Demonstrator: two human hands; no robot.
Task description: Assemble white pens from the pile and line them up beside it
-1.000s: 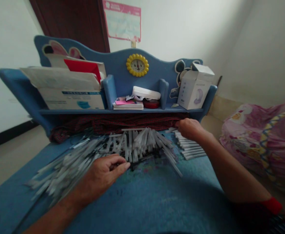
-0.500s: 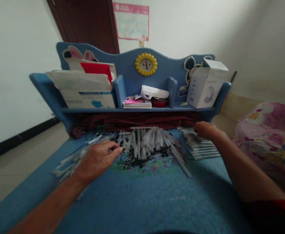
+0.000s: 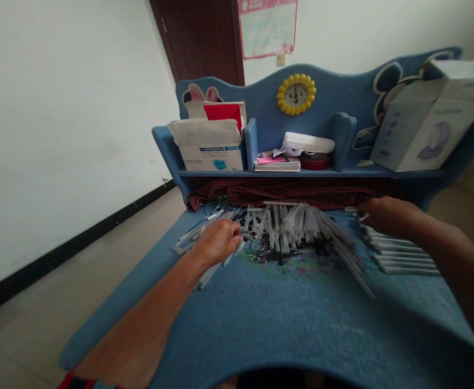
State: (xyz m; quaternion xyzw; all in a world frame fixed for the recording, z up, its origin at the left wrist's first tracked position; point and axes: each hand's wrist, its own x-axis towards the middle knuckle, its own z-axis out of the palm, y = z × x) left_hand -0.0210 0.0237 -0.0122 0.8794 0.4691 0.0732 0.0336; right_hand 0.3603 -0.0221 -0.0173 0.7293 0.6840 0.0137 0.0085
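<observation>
My left hand [image 3: 219, 240] is low over the table with its fingers curled together, beside a loose pile of slim translucent tubes [image 3: 186, 240]. A pale strip shows just under its fingertips; whether the hand grips it I cannot tell. In front of me, a fanned heap of similar tubes [image 3: 302, 221] lies over small dark, shiny pieces [image 3: 271, 254]. On the right, my right hand [image 3: 388, 213] is closed at the far end of a neat row of tubes [image 3: 405, 254] laid side by side. Blur and the hand itself hide what its fingers hold, if anything.
The blue table [image 3: 285, 324] has a raised back shelf with a mask box [image 3: 210, 156], notebooks [image 3: 277, 165], a yellow flower-shaped clock [image 3: 296, 94] and a white carton [image 3: 419, 127]. A dark red checked cloth [image 3: 285, 190] is bunched under the shelf.
The view has turned left, so everything sits farther right. My left hand's fingers have curled in from a looser shape. My right hand remains at the far end of the tube row.
</observation>
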